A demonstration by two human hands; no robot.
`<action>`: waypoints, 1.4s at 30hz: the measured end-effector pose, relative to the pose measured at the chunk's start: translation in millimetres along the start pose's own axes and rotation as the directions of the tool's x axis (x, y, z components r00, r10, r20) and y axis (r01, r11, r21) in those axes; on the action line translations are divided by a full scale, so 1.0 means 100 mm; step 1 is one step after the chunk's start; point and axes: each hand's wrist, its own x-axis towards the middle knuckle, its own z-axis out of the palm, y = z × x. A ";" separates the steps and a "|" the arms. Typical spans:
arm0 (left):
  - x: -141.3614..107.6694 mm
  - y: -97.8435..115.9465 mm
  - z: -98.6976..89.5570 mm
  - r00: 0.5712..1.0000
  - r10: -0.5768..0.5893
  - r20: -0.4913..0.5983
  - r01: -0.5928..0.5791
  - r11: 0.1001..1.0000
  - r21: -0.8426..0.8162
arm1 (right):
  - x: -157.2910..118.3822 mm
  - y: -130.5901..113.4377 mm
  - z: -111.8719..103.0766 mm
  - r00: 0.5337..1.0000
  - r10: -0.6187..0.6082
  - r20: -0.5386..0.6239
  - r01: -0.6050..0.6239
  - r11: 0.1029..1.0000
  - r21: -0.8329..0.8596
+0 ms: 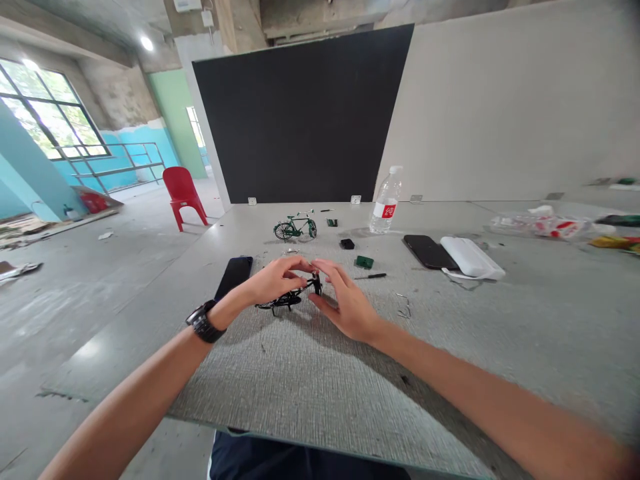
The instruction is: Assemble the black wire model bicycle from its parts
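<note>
A small black model bicycle (pixel 286 302) stands on the grey table between my hands, its front end toward the right. My left hand (pixel 275 279) reaches over it from the left, thumb and fingers pinched near the handlebar area. From the right, my right hand (pixel 347 305) curls its fingers to the top of the front end, with the thumb low beside the front wheel. Fingers of both hands hide the handlebar, so the exact contact there is unclear. Farther back stands a green model bicycle (pixel 296 228).
A phone (pixel 235 277) lies left of my hands. Rightward are a screwdriver (pixel 376 275), a green part (pixel 364 262), a black part (pixel 347 244) and bent metal pieces (pixel 405 307). Behind stand a water bottle (pixel 385 207), a dark phone (pixel 429 252) and a white power bank (pixel 471 257).
</note>
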 end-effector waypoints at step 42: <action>-0.03 0.16 0.03 0.998 -0.058 0.019 0.057 0.998 0.037 | 0.16 0.96 -0.76 0.902 0.316 0.293 -0.108 0.824 -0.557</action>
